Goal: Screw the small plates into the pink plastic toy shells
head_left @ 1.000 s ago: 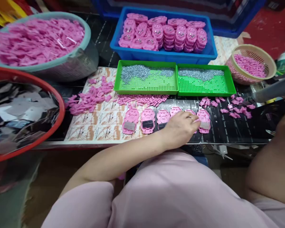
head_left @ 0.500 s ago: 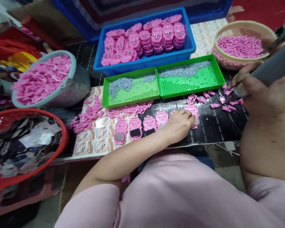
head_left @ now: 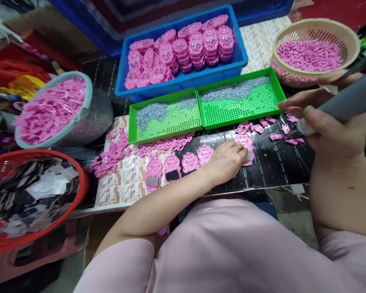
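My left hand (head_left: pixel 225 160) rests on the table with its fingers curled down onto the rightmost pink animal-shaped shell (head_left: pixel 246 143) in a row of several shells (head_left: pixel 172 166). My right hand (head_left: pixel 319 122) is wrapped round a grey electric screwdriver (head_left: pixel 344 101), held above the small pink parts (head_left: pixel 288 134) at the right. Two green trays (head_left: pixel 240 106) with small metal screws (head_left: pixel 232 90) lie just behind the row.
A blue bin (head_left: pixel 183 77) of stacked finished pink shells stands at the back. A beige basket (head_left: pixel 315 30) of pink pieces is at back right. A grey tub (head_left: pixel 88 118) of pink parts and a red basin (head_left: pixel 79 179) of foil scraps stand left. Loose pink parts (head_left: pixel 116 150) lie beside the trays.
My right hand has come into view with the screwdriver and moved in toward the table. My left hand stays on the rightmost shell. The view has shifted right and tilted.
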Tool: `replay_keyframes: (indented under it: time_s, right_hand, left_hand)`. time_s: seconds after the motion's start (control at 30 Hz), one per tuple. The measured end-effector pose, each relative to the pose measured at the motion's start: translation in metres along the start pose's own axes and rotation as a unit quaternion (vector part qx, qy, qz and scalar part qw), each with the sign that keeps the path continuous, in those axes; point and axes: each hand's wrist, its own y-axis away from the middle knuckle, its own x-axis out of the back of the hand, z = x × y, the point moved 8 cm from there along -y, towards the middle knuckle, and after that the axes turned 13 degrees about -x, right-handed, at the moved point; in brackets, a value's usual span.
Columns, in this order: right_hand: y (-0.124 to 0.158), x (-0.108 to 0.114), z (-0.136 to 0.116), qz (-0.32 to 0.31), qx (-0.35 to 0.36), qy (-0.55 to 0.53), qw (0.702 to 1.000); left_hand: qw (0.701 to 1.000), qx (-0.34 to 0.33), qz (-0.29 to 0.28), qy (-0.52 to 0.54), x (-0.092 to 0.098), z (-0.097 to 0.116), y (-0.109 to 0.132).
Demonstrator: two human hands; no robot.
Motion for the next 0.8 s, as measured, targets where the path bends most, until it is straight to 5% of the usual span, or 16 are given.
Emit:
replay_keyframes:
  time_s: [0.13, 0.2, 0.5, 0.8]
  right_hand:
    - [-0.003, -0.011, 0.016, -0.061, -0.085, -0.039, 0.994]
    - [-0.007, -0.011, 0.02, -0.044, -0.116, -0.041, 0.991]
    - [-0.049, -0.028, -0.012, 0.16, 0.109, -0.025, 0.981]
    - [-0.076, -0.055, 0.035, 0.138, 0.053, 0.158, 0.976]
  left_hand:
    - [1.0, -0.008, -0.024, -0.016, 0.0, 0.004, -0.003]
    - [0.999, -0.008, -0.028, -0.024, 0.0, 0.006, -0.005]
    - [0.999, -0.01, -0.046, 0.008, 0.001, 0.005, -0.009]
    - [1.0, -0.003, -0.005, 0.008, 0.002, 0.007, -0.009]
